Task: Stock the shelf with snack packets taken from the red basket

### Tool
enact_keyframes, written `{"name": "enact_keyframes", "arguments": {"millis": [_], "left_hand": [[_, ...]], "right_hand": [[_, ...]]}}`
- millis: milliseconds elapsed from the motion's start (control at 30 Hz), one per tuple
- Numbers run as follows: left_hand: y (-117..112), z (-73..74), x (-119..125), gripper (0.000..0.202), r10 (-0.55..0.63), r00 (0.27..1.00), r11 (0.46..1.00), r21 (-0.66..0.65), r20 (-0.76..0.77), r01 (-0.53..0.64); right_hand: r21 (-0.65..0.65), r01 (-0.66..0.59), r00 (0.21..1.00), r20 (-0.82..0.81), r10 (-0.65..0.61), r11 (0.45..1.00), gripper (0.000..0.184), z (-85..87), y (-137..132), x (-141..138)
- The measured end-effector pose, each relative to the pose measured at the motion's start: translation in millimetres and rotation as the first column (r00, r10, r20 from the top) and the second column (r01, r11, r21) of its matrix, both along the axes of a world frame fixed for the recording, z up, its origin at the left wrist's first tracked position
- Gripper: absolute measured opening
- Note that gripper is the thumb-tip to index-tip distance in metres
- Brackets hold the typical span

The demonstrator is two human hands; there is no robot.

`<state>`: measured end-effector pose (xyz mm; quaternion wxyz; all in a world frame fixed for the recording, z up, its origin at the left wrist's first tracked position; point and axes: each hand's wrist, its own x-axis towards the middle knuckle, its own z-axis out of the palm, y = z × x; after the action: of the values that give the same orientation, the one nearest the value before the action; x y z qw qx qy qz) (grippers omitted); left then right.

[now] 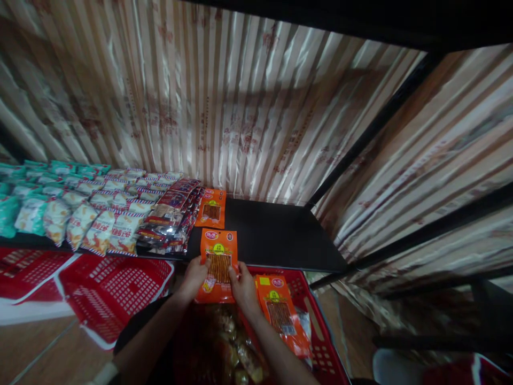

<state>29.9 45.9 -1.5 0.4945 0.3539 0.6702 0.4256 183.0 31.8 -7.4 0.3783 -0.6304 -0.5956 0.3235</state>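
My left hand [195, 278] and my right hand [243, 286] grip the two sides of an orange snack packet [220, 248], thumbs on its front. The packet has a clear window showing brown sticks. It is held upright at the front edge of the black shelf [272, 230]. Behind it, similar orange packets [212, 207] lie on the shelf beside a pile of dark red and silver packets [172, 214]. To the right of my right hand, more orange packets [278, 310] rest in a red basket [298, 280].
Rows of white snack bags [102, 227] and teal bags [32, 211] fill the shelf's left part. Red baskets [120, 283] stand below on the tiled floor. Striped sheeting [240, 107] hangs behind, and a black frame post [372, 123] rises at the right.
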Motion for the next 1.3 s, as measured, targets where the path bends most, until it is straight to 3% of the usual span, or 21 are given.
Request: {"name": "enact_keyframes", "arguments": {"millis": [333,533,700,933,1300], "left_hand": [[53.2,15.8,-10.1,0.02,-0.011,0.951,0.999,0.027,-0.309,0.021],[75.2,23.1,-14.9,0.024,-0.019,0.917,1.0,0.013,-0.399,0.026],[90.0,36.6,-16.8,0.033,-0.081,0.831,0.997,-0.056,-0.55,0.061],[105.6,47.9,-17.9,0.037,-0.194,0.709,0.981,-0.14,-0.678,0.134],[109.0,59.2,-12.2,0.037,-0.226,0.577,0.972,-0.138,-0.785,0.192]], "right_hand": [[0.05,0.011,0.999,0.031,-0.012,0.999,0.03,8.4,63.1,-10.3],[0.02,0.043,0.991,0.125,-0.045,0.999,0.027,14.1,93.9,-21.0],[-0.027,0.039,0.979,0.202,-0.033,0.999,0.025,24.1,113.7,-30.4],[-0.11,0.072,0.965,0.259,-0.041,0.991,0.026,31.5,137.7,-38.6],[-0.137,0.067,0.948,0.318,-0.02,0.988,0.029,31.0,164.8,-45.0]]}}
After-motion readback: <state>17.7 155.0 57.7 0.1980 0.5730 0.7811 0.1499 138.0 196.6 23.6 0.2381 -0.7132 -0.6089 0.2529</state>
